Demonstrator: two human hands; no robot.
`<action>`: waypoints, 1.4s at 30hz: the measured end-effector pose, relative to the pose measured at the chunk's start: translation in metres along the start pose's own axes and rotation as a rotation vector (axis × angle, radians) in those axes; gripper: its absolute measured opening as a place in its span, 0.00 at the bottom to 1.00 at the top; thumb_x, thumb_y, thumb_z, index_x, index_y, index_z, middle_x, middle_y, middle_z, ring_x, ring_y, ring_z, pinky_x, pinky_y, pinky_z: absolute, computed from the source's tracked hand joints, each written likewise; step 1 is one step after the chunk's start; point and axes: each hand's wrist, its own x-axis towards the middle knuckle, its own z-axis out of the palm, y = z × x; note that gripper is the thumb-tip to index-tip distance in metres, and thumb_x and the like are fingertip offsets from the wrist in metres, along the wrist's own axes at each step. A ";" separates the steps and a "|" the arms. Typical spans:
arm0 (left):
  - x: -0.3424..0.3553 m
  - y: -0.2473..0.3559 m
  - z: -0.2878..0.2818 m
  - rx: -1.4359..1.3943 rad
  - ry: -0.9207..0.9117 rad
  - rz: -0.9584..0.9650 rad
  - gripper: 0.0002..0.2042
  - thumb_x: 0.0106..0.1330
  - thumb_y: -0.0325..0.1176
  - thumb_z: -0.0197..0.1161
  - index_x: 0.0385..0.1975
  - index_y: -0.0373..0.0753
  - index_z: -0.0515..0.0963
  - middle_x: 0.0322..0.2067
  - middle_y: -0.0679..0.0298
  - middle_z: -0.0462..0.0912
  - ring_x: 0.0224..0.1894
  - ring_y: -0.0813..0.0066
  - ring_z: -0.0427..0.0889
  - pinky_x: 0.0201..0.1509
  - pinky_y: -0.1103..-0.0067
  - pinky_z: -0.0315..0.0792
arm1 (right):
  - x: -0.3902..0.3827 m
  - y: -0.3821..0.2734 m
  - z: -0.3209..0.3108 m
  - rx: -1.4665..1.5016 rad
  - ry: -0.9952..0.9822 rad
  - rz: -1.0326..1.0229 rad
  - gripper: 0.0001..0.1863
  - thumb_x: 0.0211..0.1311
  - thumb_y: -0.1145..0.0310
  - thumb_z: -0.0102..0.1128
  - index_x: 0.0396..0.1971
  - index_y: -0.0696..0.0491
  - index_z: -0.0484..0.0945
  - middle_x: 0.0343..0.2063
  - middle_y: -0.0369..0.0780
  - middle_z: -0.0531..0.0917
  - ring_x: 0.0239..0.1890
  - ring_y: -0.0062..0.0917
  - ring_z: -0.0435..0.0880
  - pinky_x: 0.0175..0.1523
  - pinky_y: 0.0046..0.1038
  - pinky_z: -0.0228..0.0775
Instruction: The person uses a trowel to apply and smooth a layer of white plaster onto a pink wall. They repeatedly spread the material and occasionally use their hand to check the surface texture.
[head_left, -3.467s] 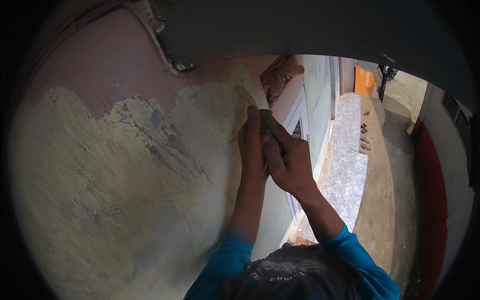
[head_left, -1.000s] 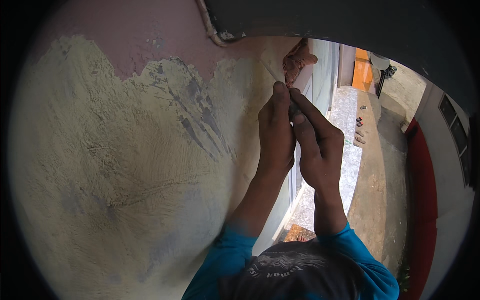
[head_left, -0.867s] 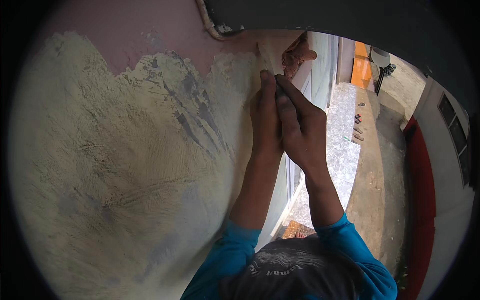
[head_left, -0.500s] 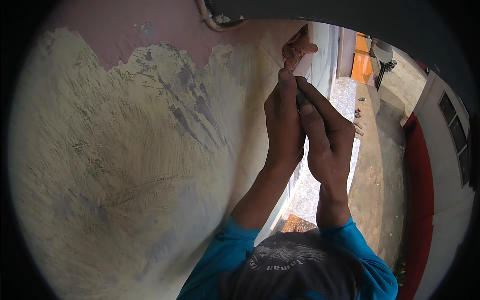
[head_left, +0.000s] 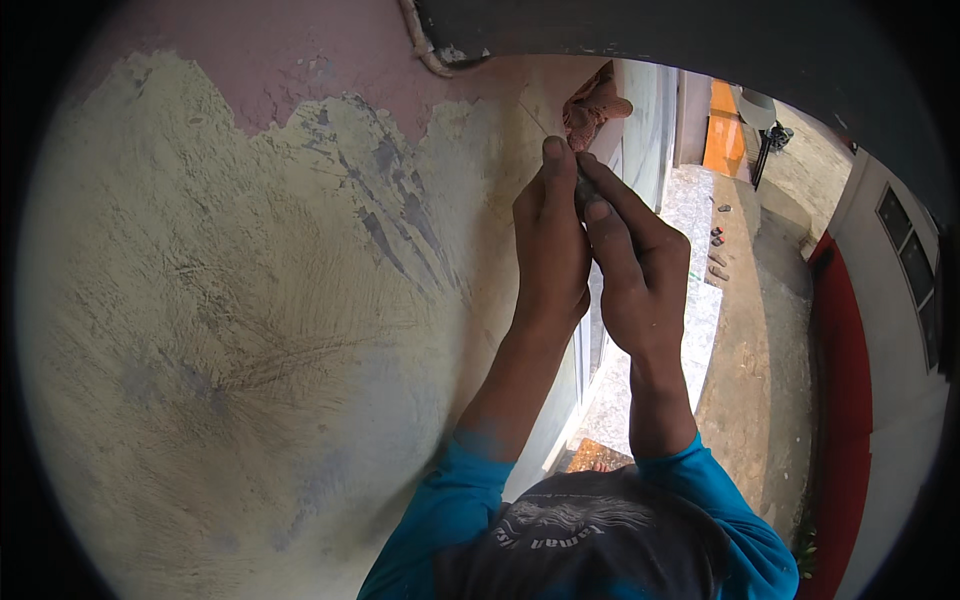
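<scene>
Both my hands are raised together in front of the wall (head_left: pixel 250 270), closed around a scraper (head_left: pixel 584 188). Its dark handle shows between the fingers, and its thin blade, seen nearly edge-on, reaches up and left to the wall. My left hand (head_left: pixel 550 235) has its thumb pointing up along the tool near the blade. Wrapped round the handle from the right is my right hand (head_left: pixel 640 265). The wall has rough cream patches with grey scrape marks, below a ragged edge of pink paint (head_left: pixel 350 60). Whether the blade tip touches the wall is hard to see.
A reddish-brown cloth (head_left: pixel 594 108) hangs just beyond my hands, by a window frame (head_left: pixel 645 130). Overhead runs a dark beam (head_left: pixel 640 30), with a pipe (head_left: pixel 425 45) at its left end. Below right lie a pale tiled ledge (head_left: pixel 690 330) and a concrete path (head_left: pixel 745 380).
Both hands have shifted slightly left with the scraper, and its thin blade now shows more clearly beside the cloth. The grip stays the same.
</scene>
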 end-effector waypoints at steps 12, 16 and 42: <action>-0.004 -0.011 -0.006 -0.096 0.025 0.116 0.29 0.88 0.61 0.51 0.38 0.37 0.79 0.32 0.70 0.75 0.36 0.83 0.74 0.41 0.78 0.70 | 0.008 -0.011 0.005 -0.241 -0.142 0.098 0.26 0.83 0.60 0.55 0.71 0.58 0.82 0.49 0.52 0.95 0.45 0.29 0.94 0.55 0.33 0.85; -0.004 -0.014 -0.004 0.054 -0.016 0.223 0.29 0.89 0.61 0.50 0.34 0.39 0.75 0.28 0.69 0.74 0.28 0.81 0.74 0.32 0.77 0.69 | 0.001 -0.002 0.000 -0.072 0.007 -0.098 0.26 0.81 0.63 0.54 0.71 0.60 0.82 0.53 0.52 0.94 0.55 0.36 0.95 0.64 0.35 0.84; -0.004 -0.005 0.000 -0.026 0.074 0.189 0.29 0.90 0.60 0.48 0.35 0.38 0.75 0.28 0.70 0.73 0.33 0.84 0.72 0.37 0.79 0.67 | 0.002 -0.004 -0.003 -0.059 -0.166 -0.048 0.27 0.80 0.61 0.58 0.71 0.59 0.82 0.56 0.53 0.92 0.59 0.33 0.92 0.66 0.35 0.82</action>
